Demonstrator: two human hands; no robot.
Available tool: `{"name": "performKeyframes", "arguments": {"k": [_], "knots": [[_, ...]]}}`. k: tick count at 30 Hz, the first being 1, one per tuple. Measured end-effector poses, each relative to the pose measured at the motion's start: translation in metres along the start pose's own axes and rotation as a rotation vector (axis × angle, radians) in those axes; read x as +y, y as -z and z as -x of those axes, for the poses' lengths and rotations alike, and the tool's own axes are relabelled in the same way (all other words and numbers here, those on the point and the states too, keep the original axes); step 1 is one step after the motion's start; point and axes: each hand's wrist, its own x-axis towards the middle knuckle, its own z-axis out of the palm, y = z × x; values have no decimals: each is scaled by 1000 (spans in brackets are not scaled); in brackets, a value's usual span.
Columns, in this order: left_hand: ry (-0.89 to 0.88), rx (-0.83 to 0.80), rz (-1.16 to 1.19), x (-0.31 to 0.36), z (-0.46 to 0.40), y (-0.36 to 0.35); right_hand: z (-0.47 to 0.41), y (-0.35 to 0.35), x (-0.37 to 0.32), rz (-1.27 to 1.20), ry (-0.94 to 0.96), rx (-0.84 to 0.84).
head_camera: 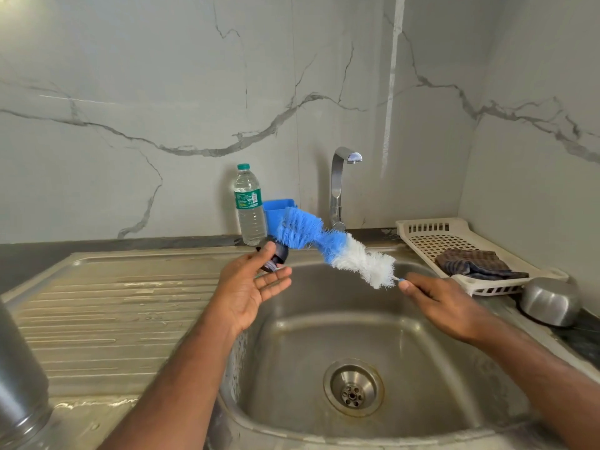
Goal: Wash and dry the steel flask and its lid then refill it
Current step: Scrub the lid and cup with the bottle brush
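Note:
My left hand [251,285] holds the dark flask lid [277,256] between thumb and fingertips above the sink's left rim. My right hand [438,303] grips the handle of a blue and white bottle brush [328,246], whose bristles slant up to the left and reach the lid. The steel flask [19,375] stands on the drainboard at the far left edge, only partly in view. A plastic water bottle [248,206] with a green cap stands by the wall behind the sink.
The steel sink [324,326] lies below both hands, drain in the middle, tap [341,186] behind it. A blue holder [276,211] stands beside the bottle. At right, a white rack [431,238] holds a dark cloth [474,263], and a steel bowl [550,302] lies upturned.

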Motion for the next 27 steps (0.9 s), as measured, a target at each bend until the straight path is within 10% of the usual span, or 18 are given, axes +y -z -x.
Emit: {"name": "performKeyframes", "arguments": {"k": [12,27], "knots": [[-279,2,-440,-14,-1,-3,-3,-5,-5,43,23,-24],[-147,-41,-42,-8,-2,-1,-2,-5,-12,-9,20,-42]]}}
